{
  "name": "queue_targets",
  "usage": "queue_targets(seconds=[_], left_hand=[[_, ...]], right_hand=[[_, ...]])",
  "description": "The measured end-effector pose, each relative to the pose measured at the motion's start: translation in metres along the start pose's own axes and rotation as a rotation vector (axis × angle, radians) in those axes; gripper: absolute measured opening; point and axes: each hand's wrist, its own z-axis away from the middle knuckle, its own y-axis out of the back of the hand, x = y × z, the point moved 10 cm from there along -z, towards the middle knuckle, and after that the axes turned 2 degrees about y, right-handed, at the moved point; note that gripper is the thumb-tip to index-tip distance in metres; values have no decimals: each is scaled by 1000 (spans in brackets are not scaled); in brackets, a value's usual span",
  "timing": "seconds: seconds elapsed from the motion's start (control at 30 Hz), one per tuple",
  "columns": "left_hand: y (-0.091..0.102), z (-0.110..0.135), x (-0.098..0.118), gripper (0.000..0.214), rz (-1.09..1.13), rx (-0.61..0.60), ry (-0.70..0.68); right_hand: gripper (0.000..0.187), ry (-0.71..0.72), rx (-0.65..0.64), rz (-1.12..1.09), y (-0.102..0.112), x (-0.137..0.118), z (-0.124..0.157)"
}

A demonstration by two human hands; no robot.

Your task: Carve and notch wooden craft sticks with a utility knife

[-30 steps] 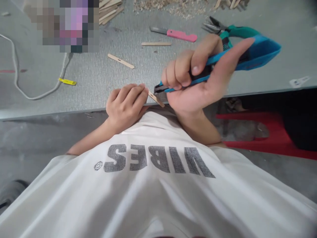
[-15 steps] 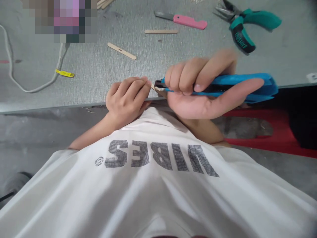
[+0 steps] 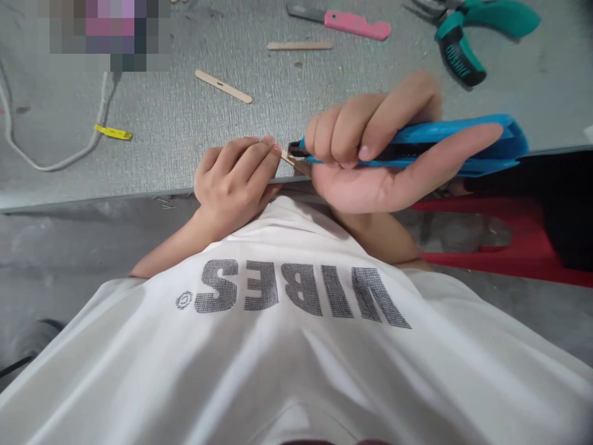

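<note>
My left hand is closed at the near table edge, pinching a short wooden stick between its fingertips. My right hand is wrapped round a blue utility knife, fingers curled over the handle and thumb stretched along it. The knife's dark tip touches the stick just beyond my left fingertips. Most of the stick is hidden by both hands.
On the grey table lie two loose wooden sticks, a pink knife, green-handled pliers, a white cable with a yellow tag. A red stool stands at lower right.
My right hand has tilted the blue knife from raised to nearly level and brought its tip down against the stick. The view has shifted slightly down; my left hand keeps its pinch.
</note>
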Motion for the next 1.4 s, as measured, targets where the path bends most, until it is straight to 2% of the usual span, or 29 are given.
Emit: queue_targets(seconds=[0.4, 0.6, 0.8, 0.93, 1.1, 1.23, 1.4], left_hand=[[-2, 0, -4, 66, 7, -6, 24], [2, -2, -1, 65, -31, 34, 3], [1, -4, -2, 62, -3, -10, 23], [-1, -4, -2, 60, -11, 1, 18], [-2, -3, -3, 68, -3, 15, 8], [-3, -4, -4, 73, 26, -2, 12], [-1, -5, -3, 70, 5, 10, 12]], right_hand=[[99, -41, 19, 1, -8, -1, -7], [89, 0, 6, 45, -8, 3, -7], [101, -35, 42, 103, -9, 3, -8], [106, -114, 38, 149, -16, 6, -9], [104, -81, 103, 183, -15, 1, -7], [103, -75, 52, 238, -21, 0, -10], [100, -158, 101, 228, -16, 6, -11]])
